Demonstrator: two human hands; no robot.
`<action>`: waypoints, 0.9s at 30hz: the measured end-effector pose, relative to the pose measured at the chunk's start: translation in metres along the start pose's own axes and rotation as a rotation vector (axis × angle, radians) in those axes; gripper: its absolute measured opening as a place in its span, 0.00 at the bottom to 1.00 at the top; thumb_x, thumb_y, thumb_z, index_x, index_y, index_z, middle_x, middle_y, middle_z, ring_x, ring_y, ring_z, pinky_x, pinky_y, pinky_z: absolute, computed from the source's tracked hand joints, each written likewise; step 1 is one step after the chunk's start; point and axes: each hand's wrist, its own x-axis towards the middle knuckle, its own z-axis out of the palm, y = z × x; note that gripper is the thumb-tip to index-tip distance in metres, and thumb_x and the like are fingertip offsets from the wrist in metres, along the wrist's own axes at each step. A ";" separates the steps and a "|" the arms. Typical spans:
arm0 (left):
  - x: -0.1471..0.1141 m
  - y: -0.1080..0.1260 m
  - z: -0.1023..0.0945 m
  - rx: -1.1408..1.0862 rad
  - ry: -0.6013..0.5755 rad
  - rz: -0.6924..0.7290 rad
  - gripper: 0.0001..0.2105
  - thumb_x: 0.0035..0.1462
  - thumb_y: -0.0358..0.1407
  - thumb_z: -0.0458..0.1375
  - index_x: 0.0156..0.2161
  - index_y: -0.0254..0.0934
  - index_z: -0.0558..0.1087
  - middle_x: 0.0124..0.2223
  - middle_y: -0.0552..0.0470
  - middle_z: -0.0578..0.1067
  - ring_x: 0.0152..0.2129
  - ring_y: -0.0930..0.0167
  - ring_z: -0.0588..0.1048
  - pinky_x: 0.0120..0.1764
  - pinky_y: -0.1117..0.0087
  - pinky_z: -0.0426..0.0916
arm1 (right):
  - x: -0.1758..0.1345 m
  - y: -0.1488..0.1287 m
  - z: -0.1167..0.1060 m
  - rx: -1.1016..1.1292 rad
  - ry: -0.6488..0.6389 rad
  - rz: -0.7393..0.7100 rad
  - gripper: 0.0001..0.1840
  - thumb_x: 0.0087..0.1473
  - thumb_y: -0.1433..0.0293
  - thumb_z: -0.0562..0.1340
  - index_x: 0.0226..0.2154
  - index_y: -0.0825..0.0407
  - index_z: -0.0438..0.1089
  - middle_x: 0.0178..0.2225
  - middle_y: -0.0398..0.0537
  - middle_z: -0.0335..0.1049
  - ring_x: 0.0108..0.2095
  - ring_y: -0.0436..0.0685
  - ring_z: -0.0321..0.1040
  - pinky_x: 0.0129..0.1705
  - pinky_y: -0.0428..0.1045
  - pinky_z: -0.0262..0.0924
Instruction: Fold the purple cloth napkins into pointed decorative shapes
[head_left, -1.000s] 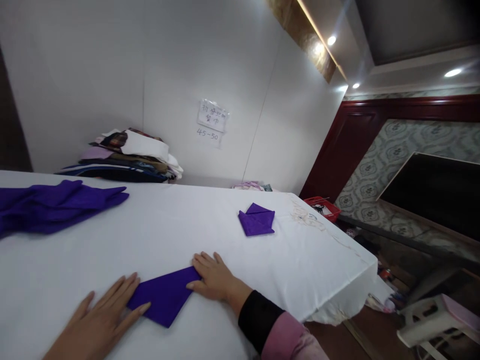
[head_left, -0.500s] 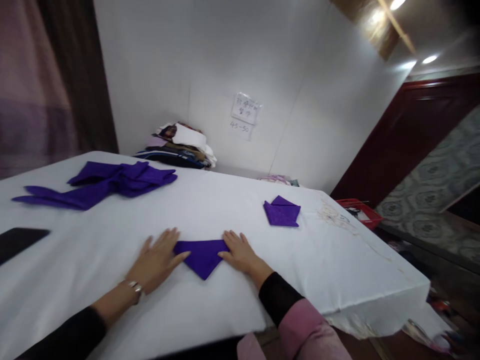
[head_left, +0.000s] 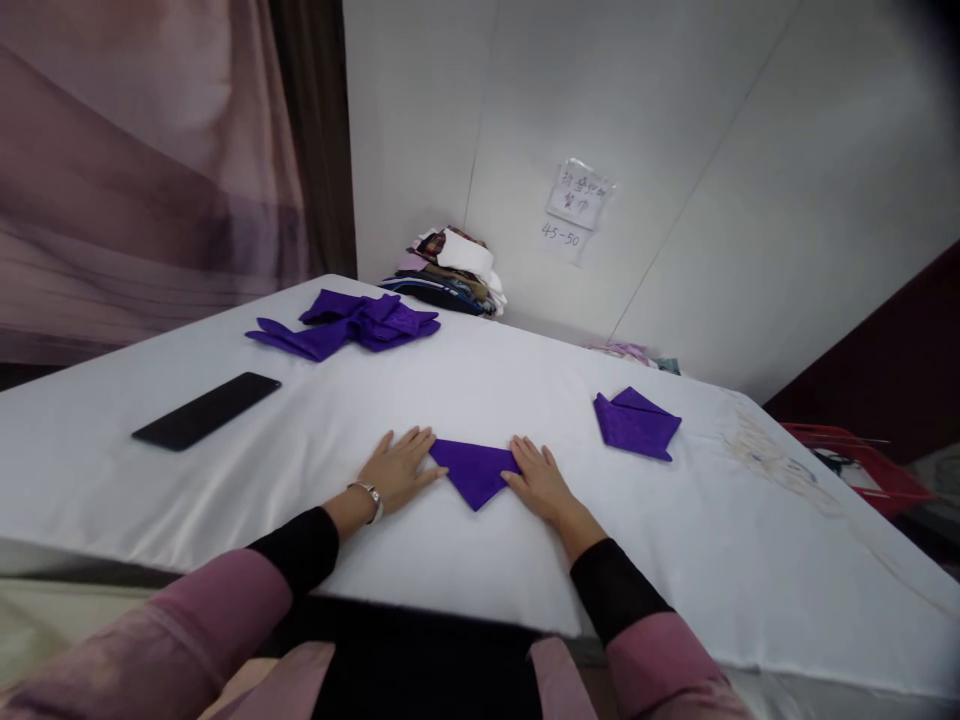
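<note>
A purple cloth napkin [head_left: 474, 472], folded to a triangle-like shape with its point toward me, lies flat on the white tablecloth [head_left: 480, 560]. My left hand [head_left: 399, 472] rests flat at its left corner, fingers stretched out and thumb touching the edge. At the right corner lies my right hand [head_left: 538, 480], also flat, its thumb and fingertips on the cloth. Another folded purple napkin [head_left: 637, 425], pocket-shaped with a peak, sits farther right. A loose heap of purple napkins [head_left: 352, 322] lies at the back left.
A flat black slab [head_left: 208, 410] lies on the left of the table. Stacked folded fabrics [head_left: 442, 270] stand by the wall, below a handwritten sign [head_left: 581, 195]. A red basket [head_left: 862, 465] is beyond the right edge, and a pinkish curtain [head_left: 150, 180] hangs at left.
The head view has swung left, so everything sits farther right and the whole black slab shows. Both hands remain flat at the napkin's corners.
</note>
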 end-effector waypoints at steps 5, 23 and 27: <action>-0.003 -0.022 -0.010 0.013 -0.007 -0.176 0.32 0.56 0.55 0.38 0.58 0.36 0.57 0.63 0.45 0.55 0.61 0.62 0.48 0.58 0.50 0.42 | 0.000 0.001 0.002 -0.011 -0.011 0.010 0.35 0.57 0.50 0.42 0.62 0.50 0.41 0.64 0.46 0.37 0.63 0.56 0.30 0.61 0.57 0.25; 0.015 0.042 -0.005 -0.080 -0.031 0.213 0.32 0.56 0.56 0.39 0.57 0.36 0.58 0.62 0.43 0.57 0.59 0.61 0.51 0.58 0.53 0.43 | 0.002 0.000 0.002 -0.034 -0.009 0.023 0.35 0.57 0.50 0.42 0.62 0.51 0.42 0.64 0.45 0.37 0.63 0.55 0.30 0.61 0.57 0.25; 0.023 0.054 0.001 -0.094 0.014 0.335 0.32 0.56 0.56 0.39 0.59 0.37 0.56 0.62 0.45 0.55 0.60 0.62 0.49 0.58 0.53 0.39 | 0.002 0.000 0.002 -0.034 -0.004 0.019 0.34 0.58 0.52 0.44 0.62 0.50 0.42 0.63 0.46 0.37 0.63 0.56 0.31 0.60 0.58 0.25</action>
